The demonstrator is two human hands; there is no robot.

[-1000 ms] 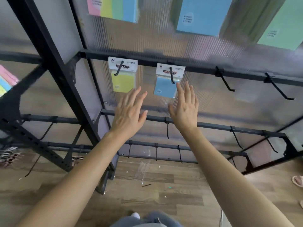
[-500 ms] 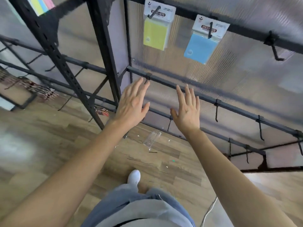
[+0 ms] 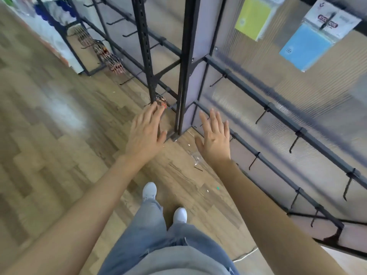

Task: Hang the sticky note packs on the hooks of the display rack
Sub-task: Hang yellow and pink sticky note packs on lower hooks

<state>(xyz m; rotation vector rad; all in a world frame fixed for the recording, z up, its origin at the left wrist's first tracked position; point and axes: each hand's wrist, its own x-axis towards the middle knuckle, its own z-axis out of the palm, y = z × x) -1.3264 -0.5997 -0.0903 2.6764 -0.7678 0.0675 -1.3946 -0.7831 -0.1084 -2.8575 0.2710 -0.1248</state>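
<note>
Packs: yellow pack [image 3: 253, 17] and blue pack [image 3: 305, 47] hang up and to the rt of upright post [image 3: 185, 66], side by side, blue farther from it. Rails [image 3: 248, 90] rt of post carry bare hooks [image 3: 262, 115]. L hand [image 3: 146, 133] just left of post base, R hand [image 3: 215, 139] just right of it; both w/ fingers spread, holding nothing. No spare packs in view. Risk, prob.: view is smeared, so a reach near post could snag R fingers on a hook tip; a knock on a rail may shake hung packs loose.

Yellow pack [image 3: 252, 16] and blue pack [image 3: 304, 49] up right of the hands. Black rack [image 3: 183, 62], wood-grain floor [image 3: 49, 126], white shoes [image 3: 149, 191].
</note>
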